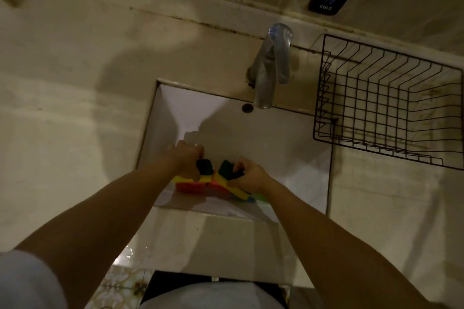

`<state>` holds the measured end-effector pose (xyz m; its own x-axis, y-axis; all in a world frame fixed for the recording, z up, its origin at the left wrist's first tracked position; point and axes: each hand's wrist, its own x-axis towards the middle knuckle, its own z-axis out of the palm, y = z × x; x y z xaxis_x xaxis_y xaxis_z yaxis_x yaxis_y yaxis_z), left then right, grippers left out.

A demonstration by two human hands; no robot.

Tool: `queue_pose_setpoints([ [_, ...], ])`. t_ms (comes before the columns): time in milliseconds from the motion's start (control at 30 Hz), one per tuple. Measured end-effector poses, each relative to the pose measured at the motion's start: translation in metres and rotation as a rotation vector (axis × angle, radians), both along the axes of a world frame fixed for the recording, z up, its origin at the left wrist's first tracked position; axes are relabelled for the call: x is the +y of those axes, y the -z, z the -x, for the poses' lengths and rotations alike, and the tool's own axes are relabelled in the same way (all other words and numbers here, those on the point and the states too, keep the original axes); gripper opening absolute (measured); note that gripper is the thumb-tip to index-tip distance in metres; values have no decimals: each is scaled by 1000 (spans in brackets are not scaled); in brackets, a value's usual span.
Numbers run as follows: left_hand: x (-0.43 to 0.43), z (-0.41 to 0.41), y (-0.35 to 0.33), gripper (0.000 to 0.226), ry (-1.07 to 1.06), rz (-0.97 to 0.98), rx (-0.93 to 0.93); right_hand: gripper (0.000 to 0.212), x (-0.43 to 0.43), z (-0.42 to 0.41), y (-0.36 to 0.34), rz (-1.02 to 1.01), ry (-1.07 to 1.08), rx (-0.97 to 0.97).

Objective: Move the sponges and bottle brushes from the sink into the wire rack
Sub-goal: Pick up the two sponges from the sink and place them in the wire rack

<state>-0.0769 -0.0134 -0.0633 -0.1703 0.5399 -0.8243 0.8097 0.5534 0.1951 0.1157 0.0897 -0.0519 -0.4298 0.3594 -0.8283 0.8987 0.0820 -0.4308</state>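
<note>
**Currently in hand: two sponge stacks at the near end of the sink**

Item 1, risks. We judge the main hazard to be a dropped sponge on the way to the wire rack (pixel 386 105), which sits empty on the tabletop (pixel 75 108) at the far right, well apart from our hands. Each grip spans several sponges at once, so a loose lower piece could slip back into the sink (pixel 276 138) or fall onto the tabletop. The faucet (pixel 270 68) stands between sink and rack, and a high carry could clip it. Wet sponges would make both more likely, though we cannot tell how wet they are.

Item 2, left hand (pixel 187 158). Curled downward, fingers and thumb pinching a yellow sponge with a dark green pad (pixel 204 170); a red sponge (pixel 190 187) lies just beneath, touching it.

Item 3, right hand (pixel 248 175). Likewise closed, gripping a tilted sponge stack (pixel 226 178) with a dark green pad on top, yellow and red below. Blue and green edges (pixel 254 198) show just under the wrist.

Item 4, bottle brushes. None visible to us; they may be hidden under our hands and the sponges.

Item 5, progress. Nothing is in the rack yet; we judge the first lift to be starting.
</note>
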Motion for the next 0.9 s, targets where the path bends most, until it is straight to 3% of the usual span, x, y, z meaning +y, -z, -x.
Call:
queue_pose_setpoints([
  [133, -2, -5, -11, 65, -59, -174, -51, 45, 1, -4, -18, -77, -99, 43],
  [233, 5, -10, -32, 67, -114, -272, -78, 67, 12, -12, -37, -150, -195, 62],
  [367, 15, -21, -72, 71, -151, -377, -51, 46, 38, -25, -71, -238, -358, 110],
  [633, 51, -70, -156, 64, -192, -692, -49, 42, 77, -58, -146, -350, -497, 152],
  [767, 96, -96, -194, 63, -124, -857, -34, 40, 99, -80, -184, -346, -460, 180],
  [900, 145, -123, -219, 67, -64, -903, 44, 37, 132, -108, -217, -379, -436, 195],
])
